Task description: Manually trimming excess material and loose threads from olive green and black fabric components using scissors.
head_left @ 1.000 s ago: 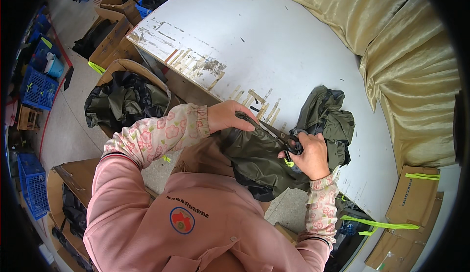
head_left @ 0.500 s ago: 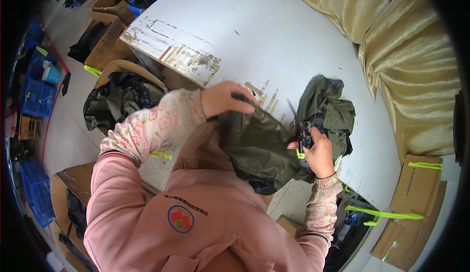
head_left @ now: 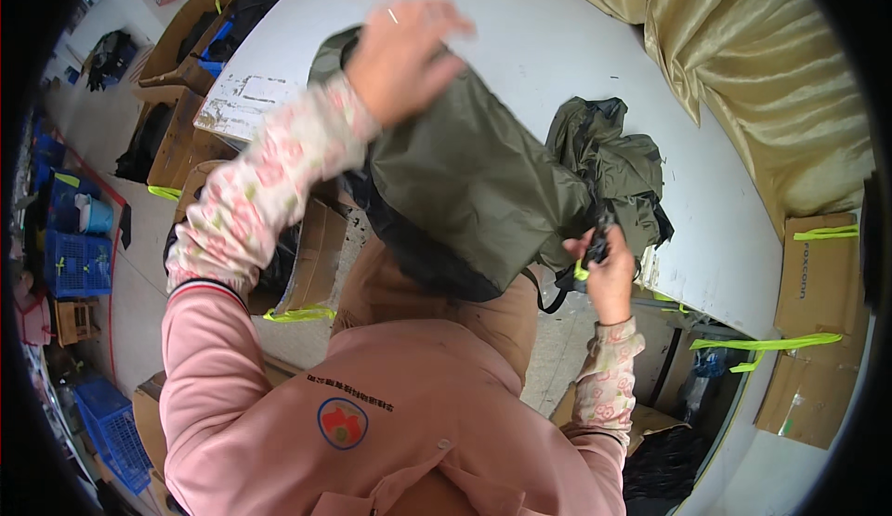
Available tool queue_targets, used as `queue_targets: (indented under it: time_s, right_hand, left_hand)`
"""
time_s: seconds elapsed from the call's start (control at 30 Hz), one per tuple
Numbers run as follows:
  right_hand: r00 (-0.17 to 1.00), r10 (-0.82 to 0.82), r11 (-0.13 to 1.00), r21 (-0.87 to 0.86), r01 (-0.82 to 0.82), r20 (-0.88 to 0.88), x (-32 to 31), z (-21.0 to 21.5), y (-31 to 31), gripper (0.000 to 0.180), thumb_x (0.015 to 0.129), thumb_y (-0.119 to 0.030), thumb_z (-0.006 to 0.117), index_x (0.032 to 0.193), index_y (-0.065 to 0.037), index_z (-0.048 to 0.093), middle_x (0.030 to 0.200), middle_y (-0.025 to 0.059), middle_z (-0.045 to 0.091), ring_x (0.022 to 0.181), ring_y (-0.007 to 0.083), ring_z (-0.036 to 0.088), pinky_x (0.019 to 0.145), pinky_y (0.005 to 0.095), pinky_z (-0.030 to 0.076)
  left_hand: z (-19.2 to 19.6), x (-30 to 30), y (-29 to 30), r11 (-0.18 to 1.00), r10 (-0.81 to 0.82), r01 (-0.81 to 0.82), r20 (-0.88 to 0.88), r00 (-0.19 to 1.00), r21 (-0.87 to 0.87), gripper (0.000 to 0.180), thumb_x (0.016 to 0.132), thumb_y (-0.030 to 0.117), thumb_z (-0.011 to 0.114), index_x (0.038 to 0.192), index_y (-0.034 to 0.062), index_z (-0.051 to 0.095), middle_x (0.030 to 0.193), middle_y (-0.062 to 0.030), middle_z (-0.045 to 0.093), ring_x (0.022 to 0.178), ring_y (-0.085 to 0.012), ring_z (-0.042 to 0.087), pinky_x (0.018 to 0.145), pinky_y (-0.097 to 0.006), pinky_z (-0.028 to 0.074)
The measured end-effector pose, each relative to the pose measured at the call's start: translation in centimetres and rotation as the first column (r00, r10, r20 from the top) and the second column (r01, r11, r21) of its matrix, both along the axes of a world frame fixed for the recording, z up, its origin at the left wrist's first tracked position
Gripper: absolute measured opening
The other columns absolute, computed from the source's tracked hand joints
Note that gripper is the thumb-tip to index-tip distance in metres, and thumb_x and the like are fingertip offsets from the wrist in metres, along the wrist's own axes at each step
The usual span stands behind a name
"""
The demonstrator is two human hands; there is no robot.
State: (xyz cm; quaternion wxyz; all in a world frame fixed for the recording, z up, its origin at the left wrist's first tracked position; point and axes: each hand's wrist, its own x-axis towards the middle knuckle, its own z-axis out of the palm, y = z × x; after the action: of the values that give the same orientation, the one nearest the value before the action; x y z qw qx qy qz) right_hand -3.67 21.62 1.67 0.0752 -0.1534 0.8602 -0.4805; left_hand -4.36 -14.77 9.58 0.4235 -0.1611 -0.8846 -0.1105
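Observation:
A large olive-green and black fabric piece (head_left: 465, 177), bag-like in shape, hangs at the table's near edge above my lap. My left hand (head_left: 409, 56) is raised over its upper left end. Motion blurs the fingers, but they look stretched out, thumb apart, with nothing between them. Down at the right end of the fabric, my right hand (head_left: 610, 270) is closed around a dark slim object (head_left: 599, 233) with a yellow-green band; its exact kind is hard to make out. Just beyond that hand, a crumpled olive-green fabric piece (head_left: 618, 158) lies on the table.
The white table (head_left: 548, 28) has worn edges. Gold curtains (head_left: 762, 79) hang along its far right side. Cardboard boxes of dark items stand on the left, one (head_left: 321, 247) close by my left arm. Blue baskets (head_left: 79, 261) line the far left. A cardboard panel (head_left: 818, 284) stands right.
My left hand has moved up and away from me, and the fabric now lies more spread out and higher over the table edge. My right hand still grips the dark object, slightly farther right.

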Motion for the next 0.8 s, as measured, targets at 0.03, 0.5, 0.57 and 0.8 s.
queue_targets:
  time_s: [0.03,0.5,0.57,0.8]
  right_hand:
    - [0.999,0.006,1.0,-0.025,-0.005,0.053,0.9,-0.5,-0.5,0.031,0.066,0.021,0.038,0.085,-0.001,0.047,0.072,0.0069,0.057,0.079,0.0187,0.067,0.067,0.027,0.05]
    - [0.995,0.006,1.0,-0.014,-0.005,0.103,6.5,-7.8,-2.6,0.022,0.074,0.0,0.071,0.083,-0.002,0.051,0.066,0.0032,0.058,0.061,0.0118,0.055,0.055,0.0263,0.044]
    - [0.996,0.006,0.999,-0.048,-0.002,0.084,6.0,-7.6,-2.0,0.021,0.076,0.003,0.069,0.083,-0.004,0.05,0.062,-0.0033,0.052,0.059,0.0043,0.047,0.054,0.0211,0.041]
    - [0.988,-0.003,0.998,-0.067,0.013,0.152,5.8,-5.3,-0.6,0.021,0.074,0.008,0.068,0.084,-0.001,0.052,0.074,0.004,0.062,0.065,0.0082,0.055,0.06,0.0239,0.046]
  left_hand:
    - [-2.2,0.6,0.9,0.981,-0.192,0.19,0.155,0.969,0.03,0.024,0.074,0.02,0.066,0.096,0.0132,0.059,0.104,-0.0057,0.057,0.097,-0.0279,0.052,0.083,-0.04,0.039]
    - [-17.1,8.4,7.6,0.88,-0.33,0.464,0.572,0.751,-0.102,0.031,0.065,0.02,0.069,0.094,0.014,0.059,0.1,-0.0061,0.05,0.101,-0.0252,0.047,0.086,-0.039,0.036]
    - [-17.3,8.0,7.2,0.876,-0.312,0.46,0.559,0.768,-0.144,0.028,0.065,0.02,0.068,0.092,0.0143,0.06,0.099,-0.0055,0.051,0.1,-0.0248,0.047,0.085,-0.038,0.036]
    - [-16.0,7.6,6.7,0.803,-0.595,0.441,0.49,0.637,0.401,0.013,0.072,0.012,0.063,0.08,0.011,0.054,0.086,-0.0029,0.055,0.086,-0.0224,0.052,0.077,-0.036,0.04]
